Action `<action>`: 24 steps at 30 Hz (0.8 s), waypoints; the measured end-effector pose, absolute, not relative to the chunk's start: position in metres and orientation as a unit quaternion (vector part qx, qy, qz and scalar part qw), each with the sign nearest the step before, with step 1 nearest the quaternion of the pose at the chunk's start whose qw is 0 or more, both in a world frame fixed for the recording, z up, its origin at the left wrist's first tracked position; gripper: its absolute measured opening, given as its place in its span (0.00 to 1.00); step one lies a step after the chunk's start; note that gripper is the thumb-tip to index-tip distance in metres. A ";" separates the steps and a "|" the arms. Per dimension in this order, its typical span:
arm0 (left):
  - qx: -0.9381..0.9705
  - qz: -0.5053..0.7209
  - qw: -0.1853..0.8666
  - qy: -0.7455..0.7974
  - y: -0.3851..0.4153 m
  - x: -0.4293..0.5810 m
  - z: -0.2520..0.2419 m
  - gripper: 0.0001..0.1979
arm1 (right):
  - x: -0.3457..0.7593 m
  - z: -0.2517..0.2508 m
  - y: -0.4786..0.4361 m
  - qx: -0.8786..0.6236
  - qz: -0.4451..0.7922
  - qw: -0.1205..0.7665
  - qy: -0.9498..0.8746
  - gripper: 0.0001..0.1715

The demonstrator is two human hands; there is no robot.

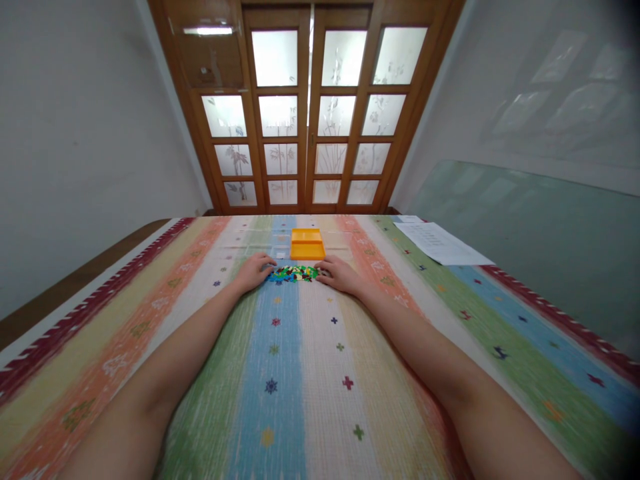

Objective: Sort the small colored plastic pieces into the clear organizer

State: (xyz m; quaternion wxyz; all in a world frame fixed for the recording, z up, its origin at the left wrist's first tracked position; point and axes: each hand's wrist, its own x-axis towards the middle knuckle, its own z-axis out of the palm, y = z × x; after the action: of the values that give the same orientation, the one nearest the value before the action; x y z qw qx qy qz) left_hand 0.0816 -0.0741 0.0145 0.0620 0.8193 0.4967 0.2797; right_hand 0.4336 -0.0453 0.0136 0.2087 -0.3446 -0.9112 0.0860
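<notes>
A heap of small plastic pieces (pixel 296 273), in green, blue, white, red and dark brown, is spread in a low band on the striped tablecloth. At its left end rests my left hand (pixel 256 272), fingers curved and apart, the tips at the edge of the pieces. My right hand (pixel 339 274) lies at the other end with its fingers spread, the tips touching the pieces there. I see nothing held in either hand. Just behind the heap stands an orange-yellow plastic box (pixel 307 249), its lid opened back.
Thin clear plastic sheets or bags (pixel 283 241) lie around the box. Printed paper sheets (pixel 440 241) are at the far right of the table. The striped tablecloth (pixel 280 413) covers the tabletop. Beyond it are wooden doors with glass panes (pixel 307 113).
</notes>
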 end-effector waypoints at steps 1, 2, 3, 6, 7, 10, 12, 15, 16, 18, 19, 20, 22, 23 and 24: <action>0.826 0.274 0.068 0.488 -0.075 0.082 0.015 0.12 | 0.433 0.013 -0.045 -0.348 0.087 0.210 -0.909 0.19; 0.833 0.268 0.072 0.479 -0.075 0.083 0.016 0.10 | 0.432 0.013 -0.045 -0.351 0.089 0.213 -0.907 0.18; 0.840 0.262 0.075 0.469 -0.076 0.084 0.017 0.10 | 0.432 0.012 -0.045 -0.353 0.091 0.218 -0.905 0.17; 0.855 0.255 0.076 0.446 -0.078 0.088 0.019 0.08 | 0.432 0.011 -0.044 -0.354 0.095 0.227 -0.902 0.16; 0.857 0.253 0.075 0.442 -0.079 0.090 0.020 0.07 | 0.432 0.011 -0.044 -0.353 0.096 0.229 -0.902 0.16; 0.861 0.245 0.066 0.441 -0.080 0.094 0.020 0.07 | 0.432 0.009 -0.043 -0.351 0.098 0.234 -0.901 0.16; 0.864 0.236 0.061 0.441 -0.081 0.096 0.021 0.07 | 0.431 0.008 -0.043 -0.352 0.099 0.238 -0.900 0.16; 0.863 0.222 0.052 0.450 -0.083 0.100 0.022 0.08 | 0.431 0.008 -0.044 -0.356 0.100 0.242 -0.897 0.16; 0.860 0.218 0.049 0.458 -0.083 0.101 0.022 0.09 | 0.431 0.008 -0.044 -0.359 0.100 0.241 -0.896 0.16; 0.855 0.213 0.046 0.471 -0.083 0.102 0.022 0.09 | 0.430 0.009 -0.045 -0.362 0.099 0.239 -0.896 0.16; 0.854 0.211 0.046 0.473 -0.083 0.103 0.022 0.09 | 0.430 0.009 -0.045 -0.362 0.099 0.239 -0.896 0.16; 0.854 0.212 0.048 0.473 -0.083 0.104 0.022 0.09 | 0.430 0.009 -0.046 -0.361 0.099 0.241 -0.896 0.17; 0.855 0.217 0.054 0.468 -0.083 0.104 0.022 0.09 | 0.430 0.010 -0.046 -0.358 0.099 0.243 -0.896 0.17; 0.855 0.220 0.058 0.466 -0.082 0.105 0.021 0.09 | 0.430 0.010 -0.046 -0.359 0.099 0.242 -0.896 0.17; 0.854 0.223 0.062 0.466 -0.082 0.105 0.021 0.09 | 0.430 0.010 -0.046 -0.360 0.098 0.241 -0.896 0.17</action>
State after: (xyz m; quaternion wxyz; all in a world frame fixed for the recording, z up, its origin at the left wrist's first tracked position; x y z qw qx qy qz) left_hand 0.1045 -0.0818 0.0209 0.0616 0.8541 0.4661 0.2225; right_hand 0.4300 -0.0458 0.0096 0.2408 -0.3600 -0.8960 0.0982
